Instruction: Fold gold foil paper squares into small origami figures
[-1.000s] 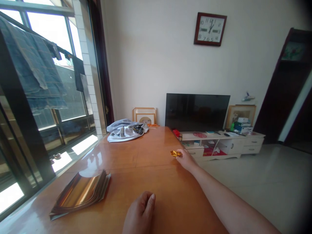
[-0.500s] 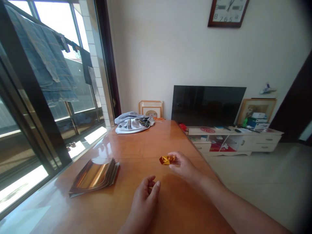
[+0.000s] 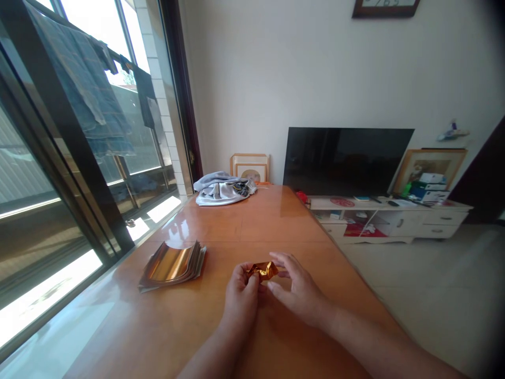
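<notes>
Foil [image 3: 265, 270] in fingers [image 3: 253, 284], sheets [image 3: 169, 266] nearby, cloth [image 3: 221, 193] beyond

Gold foil [image 3: 266, 270] partly behind left hand [image 3: 242, 295], wall clock [image 3: 385, 10] mostly above frame.

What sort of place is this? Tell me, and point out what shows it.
Probably a living room in a home: a wide television stands on a low white cabinet, a wall clock hangs above, and clothes hang beyond the glass at the left.
</notes>
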`<state>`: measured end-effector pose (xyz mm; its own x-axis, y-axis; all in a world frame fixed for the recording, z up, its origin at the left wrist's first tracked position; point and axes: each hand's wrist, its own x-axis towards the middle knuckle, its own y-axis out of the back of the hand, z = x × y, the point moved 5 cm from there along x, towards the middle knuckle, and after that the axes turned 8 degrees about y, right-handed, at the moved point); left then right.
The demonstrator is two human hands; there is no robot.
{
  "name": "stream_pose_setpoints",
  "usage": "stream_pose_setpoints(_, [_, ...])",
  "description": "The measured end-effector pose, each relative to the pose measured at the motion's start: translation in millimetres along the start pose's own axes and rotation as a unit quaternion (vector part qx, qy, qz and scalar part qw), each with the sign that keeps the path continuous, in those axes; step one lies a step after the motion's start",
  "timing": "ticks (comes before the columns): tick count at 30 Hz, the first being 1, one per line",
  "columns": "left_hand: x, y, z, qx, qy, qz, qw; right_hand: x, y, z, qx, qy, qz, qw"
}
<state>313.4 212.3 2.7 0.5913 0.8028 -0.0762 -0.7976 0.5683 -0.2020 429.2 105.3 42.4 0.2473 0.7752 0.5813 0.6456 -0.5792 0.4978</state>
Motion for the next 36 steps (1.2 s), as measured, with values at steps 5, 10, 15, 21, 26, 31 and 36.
stream_pose_setpoints(5, [0,2.1,1,0.021,-0.002,0.012,1.0,-13,-2,7,0.022,-0.143,0.068,0.987])
stream_pose_setpoints(10, [-1,1.4,3,0.043,-0.021,-0.001,0.999,-17,-10,13,0.011,-0.185,0.044,0.982])
stream_pose_setpoints(15, [1,3.3,1,0.087,-0.056,-0.002,0.995,-17,-11,12,-0.021,-0.169,0.047,0.984])
stream_pose_setpoints(21, [-1,6.2,7,0.179,-0.108,0.028,0.978,-16,-11,11,-0.031,-0.156,0.048,0.986])
stream_pose_setpoints(26, [0,2.3,4,0.155,-0.107,0.003,0.982,-16,-10,13,-0.033,-0.158,0.057,0.985])
stream_pose_setpoints(31, [1,3.2,1,0.198,-0.103,0.01,0.975,-16,-8,13,-0.038,-0.161,0.064,0.984])
stream_pose_setpoints(36, [1,7.2,4,0.205,-0.089,0.038,0.974,-16,-8,12,-0.03,-0.16,0.064,0.985])
